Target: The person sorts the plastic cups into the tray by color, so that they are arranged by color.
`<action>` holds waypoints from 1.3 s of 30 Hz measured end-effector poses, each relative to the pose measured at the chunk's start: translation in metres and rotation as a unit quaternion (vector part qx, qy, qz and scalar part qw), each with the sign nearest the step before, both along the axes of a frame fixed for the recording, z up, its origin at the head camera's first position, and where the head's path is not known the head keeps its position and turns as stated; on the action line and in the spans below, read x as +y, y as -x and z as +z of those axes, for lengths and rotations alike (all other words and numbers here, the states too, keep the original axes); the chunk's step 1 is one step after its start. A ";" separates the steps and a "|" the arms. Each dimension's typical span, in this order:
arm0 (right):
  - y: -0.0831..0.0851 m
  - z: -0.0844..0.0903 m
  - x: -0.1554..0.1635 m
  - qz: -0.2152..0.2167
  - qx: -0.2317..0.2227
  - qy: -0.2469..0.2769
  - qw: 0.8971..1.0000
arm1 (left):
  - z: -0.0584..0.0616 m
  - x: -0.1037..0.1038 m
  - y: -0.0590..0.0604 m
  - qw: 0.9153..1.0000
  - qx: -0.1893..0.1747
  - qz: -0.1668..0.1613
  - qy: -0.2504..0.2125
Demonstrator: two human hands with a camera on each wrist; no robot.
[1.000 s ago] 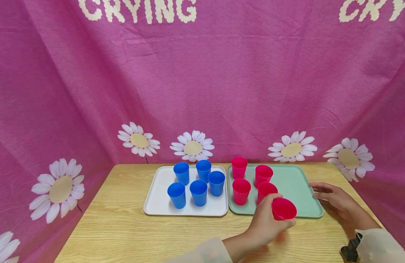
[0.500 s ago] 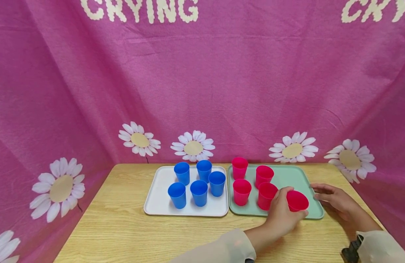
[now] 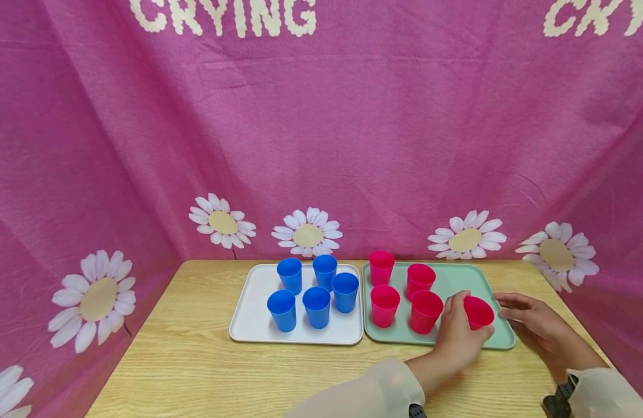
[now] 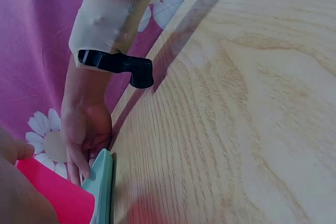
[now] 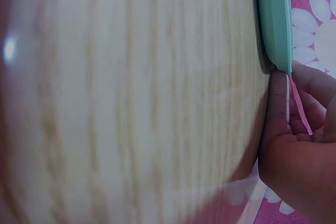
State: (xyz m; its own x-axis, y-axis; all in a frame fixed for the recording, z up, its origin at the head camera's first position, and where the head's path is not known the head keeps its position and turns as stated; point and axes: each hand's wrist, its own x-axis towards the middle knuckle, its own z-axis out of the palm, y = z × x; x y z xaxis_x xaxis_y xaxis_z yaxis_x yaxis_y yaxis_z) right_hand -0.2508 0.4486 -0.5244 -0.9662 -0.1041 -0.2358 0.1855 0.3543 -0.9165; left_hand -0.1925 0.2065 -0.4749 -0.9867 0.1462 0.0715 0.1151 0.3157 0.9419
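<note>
The table [image 3: 196,360] is light wood with a plain grain, its far edge and both sides meeting a pink daisy-print cloth; two trays lie flat on it near the far edge, side by side and touching or nearly so; the white tray [image 3: 248,325] sits on the left, the mint-green tray [image 3: 457,278] on the right; the right hand [image 3: 530,316] rests on the table just beside the green tray's right rim.

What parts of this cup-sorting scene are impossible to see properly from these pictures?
- Held red cup: its base is hidden by the left hand in the head view.
- Right hand: contact with the green tray is unclear in the head view.
- Right wrist view: the wooden table is blurred.
</note>
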 end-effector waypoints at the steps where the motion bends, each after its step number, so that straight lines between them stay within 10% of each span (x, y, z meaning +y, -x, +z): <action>1: 0.000 0.000 0.000 0.000 -0.001 0.003 1.000 | 0.000 0.002 0.001 1.000 -0.004 0.003 0.002; 13: -0.001 0.001 0.000 -0.002 0.003 -0.008 1.000 | -0.007 0.011 0.011 0.998 -0.016 0.050 0.028; 39: -0.002 -0.005 -0.001 0.003 0.015 0.029 0.999 | -0.001 0.011 0.005 0.999 0.004 0.006 0.054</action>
